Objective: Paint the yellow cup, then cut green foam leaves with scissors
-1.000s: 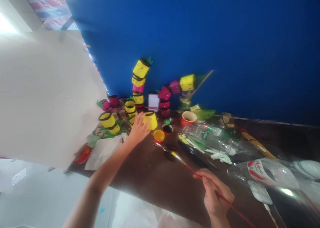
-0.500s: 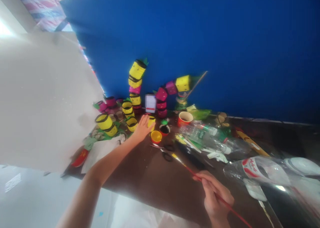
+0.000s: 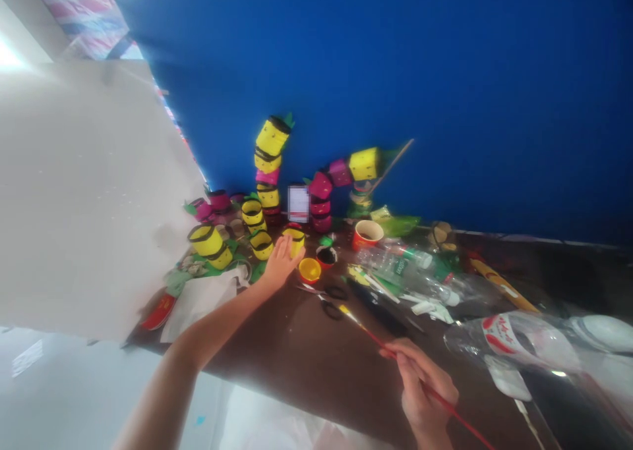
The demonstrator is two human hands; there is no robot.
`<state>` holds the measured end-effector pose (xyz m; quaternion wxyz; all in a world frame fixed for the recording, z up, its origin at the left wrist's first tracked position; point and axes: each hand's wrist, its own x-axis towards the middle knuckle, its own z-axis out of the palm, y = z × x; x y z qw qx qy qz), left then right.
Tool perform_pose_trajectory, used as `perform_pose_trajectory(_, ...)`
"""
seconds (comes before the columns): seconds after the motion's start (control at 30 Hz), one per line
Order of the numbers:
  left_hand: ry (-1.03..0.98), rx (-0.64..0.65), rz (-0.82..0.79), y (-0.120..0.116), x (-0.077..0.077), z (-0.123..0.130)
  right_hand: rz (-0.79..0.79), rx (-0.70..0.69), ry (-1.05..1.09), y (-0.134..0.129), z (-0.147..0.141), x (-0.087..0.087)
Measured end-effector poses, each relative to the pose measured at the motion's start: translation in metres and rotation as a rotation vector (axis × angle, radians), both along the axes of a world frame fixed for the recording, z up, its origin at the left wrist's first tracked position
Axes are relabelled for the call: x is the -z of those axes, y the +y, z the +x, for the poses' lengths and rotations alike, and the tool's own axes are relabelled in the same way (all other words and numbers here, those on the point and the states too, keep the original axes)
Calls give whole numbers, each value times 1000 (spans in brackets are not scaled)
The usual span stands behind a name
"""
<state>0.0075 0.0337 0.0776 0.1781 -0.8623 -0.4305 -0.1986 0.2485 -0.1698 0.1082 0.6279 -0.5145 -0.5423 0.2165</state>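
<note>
My left hand (image 3: pixel 283 263) reaches over the table, fingers stretched out, in front of a yellow cup (image 3: pixel 295 240) with a black rim band. Its fingertips overlap the cup in view; I cannot tell whether they touch. Just right of it stand a small pot of yellow paint (image 3: pixel 310 270) and a pot of dark paint (image 3: pixel 326 257). A red-handled paintbrush (image 3: pixel 374 338) is gripped in my right hand (image 3: pixel 429 387), its yellow-coated bristles pointing up and left. Black-handled scissors (image 3: pixel 332 308) lie near the brush tip.
Stacks of yellow and magenta cups (image 3: pixel 271 140) stand against the blue board (image 3: pixel 395 74). More yellow cups (image 3: pixel 205 241) are at the left. A paper cup (image 3: pixel 367 234), plastic bottles (image 3: pixel 403 265), a large bottle (image 3: pixel 514 338) and white paper (image 3: pixel 200 305) lie around.
My left hand has drawn slightly back toward me, uncovering more of the yellow cup. My right hand with the paintbrush has barely shifted.
</note>
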Motion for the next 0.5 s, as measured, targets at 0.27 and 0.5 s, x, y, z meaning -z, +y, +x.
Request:
perform_pose_trajectory(0.27, 199, -53, -65, -14, 0, -3, -5, 22, -40, 1, 1, 6)
perform_pose_trajectory(0.5, 164, -73, -75, -15, 3, -6, -6, 13, -24, 0, 0, 5)
